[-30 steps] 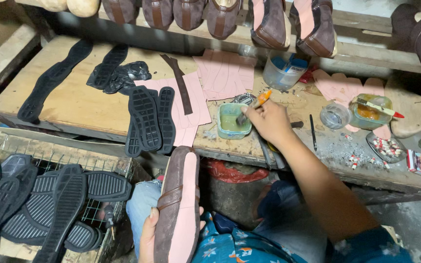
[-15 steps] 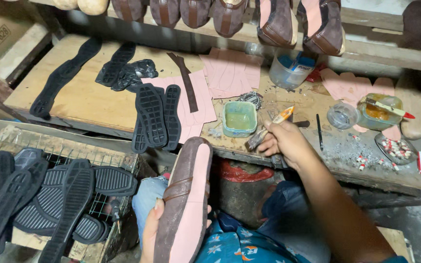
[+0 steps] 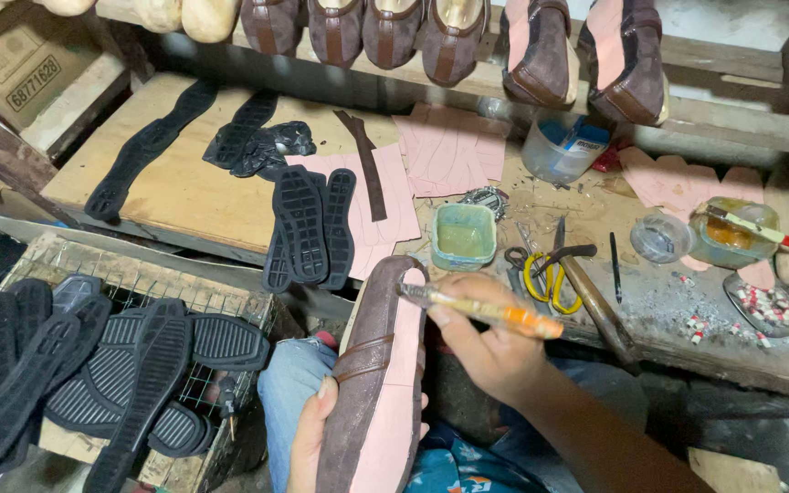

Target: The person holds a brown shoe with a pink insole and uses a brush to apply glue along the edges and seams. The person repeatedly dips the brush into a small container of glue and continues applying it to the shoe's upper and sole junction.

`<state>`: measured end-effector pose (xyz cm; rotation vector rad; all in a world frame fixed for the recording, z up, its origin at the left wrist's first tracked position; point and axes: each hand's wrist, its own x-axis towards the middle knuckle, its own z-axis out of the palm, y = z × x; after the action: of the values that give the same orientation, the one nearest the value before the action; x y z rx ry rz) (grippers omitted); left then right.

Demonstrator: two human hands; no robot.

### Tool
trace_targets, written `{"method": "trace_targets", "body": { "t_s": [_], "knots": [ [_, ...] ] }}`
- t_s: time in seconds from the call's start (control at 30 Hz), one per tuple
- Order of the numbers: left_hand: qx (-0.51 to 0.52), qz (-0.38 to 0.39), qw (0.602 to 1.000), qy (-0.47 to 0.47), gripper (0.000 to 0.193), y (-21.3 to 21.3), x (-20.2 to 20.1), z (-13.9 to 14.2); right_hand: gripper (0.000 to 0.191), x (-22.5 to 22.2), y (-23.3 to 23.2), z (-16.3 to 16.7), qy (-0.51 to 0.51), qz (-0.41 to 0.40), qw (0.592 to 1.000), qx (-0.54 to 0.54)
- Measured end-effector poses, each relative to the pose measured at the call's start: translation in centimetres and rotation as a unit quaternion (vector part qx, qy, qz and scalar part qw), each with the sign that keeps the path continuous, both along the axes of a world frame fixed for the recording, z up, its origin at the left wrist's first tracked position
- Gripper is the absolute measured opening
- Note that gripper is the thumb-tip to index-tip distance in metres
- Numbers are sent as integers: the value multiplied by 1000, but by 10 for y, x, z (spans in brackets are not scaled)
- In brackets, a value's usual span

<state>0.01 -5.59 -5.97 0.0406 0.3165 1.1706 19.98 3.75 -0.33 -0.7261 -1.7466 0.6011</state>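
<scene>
My left hand [image 3: 310, 440] grips a brown shoe upper [image 3: 378, 383] turned sole side up over my lap, its pink insole bottom facing me. My right hand [image 3: 495, 347] holds an orange-handled brush [image 3: 481, 309], with the bristle end resting against the toe edge of that shoe. Just beyond the toe, a small green tub of yellowish glue [image 3: 462, 235] stands on the workbench [image 3: 184, 187].
Black rubber soles [image 3: 308, 224] lie on the bench with pink insole sheets [image 3: 449, 151]. Yellow scissors [image 3: 545, 274], a hammer [image 3: 595, 306], jars [image 3: 731, 233] and a plastic tub [image 3: 561, 146] crowd the right side. Finished shoes [image 3: 541, 46] line the shelf. More soles [image 3: 93, 383] fill a wire crate at left.
My right hand has come back from the glue tub toward my lap with the brush, which now touches the toe of the shoe. The shoe has been lifted slightly.
</scene>
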Motion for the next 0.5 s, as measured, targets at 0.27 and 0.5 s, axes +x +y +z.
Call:
{"method": "trace_targets", "body": {
  "t_s": [0.27, 0.5],
  "knots": [
    [34, -4, 999, -12, 75, -2, -6, 2, 23, 8, 3, 7, -40, -28, 998, 34],
    [30, 87, 984, 154, 68, 0, -2, 18, 23, 7, 11, 4, -13, 8, 1000, 14]
  ]
}}
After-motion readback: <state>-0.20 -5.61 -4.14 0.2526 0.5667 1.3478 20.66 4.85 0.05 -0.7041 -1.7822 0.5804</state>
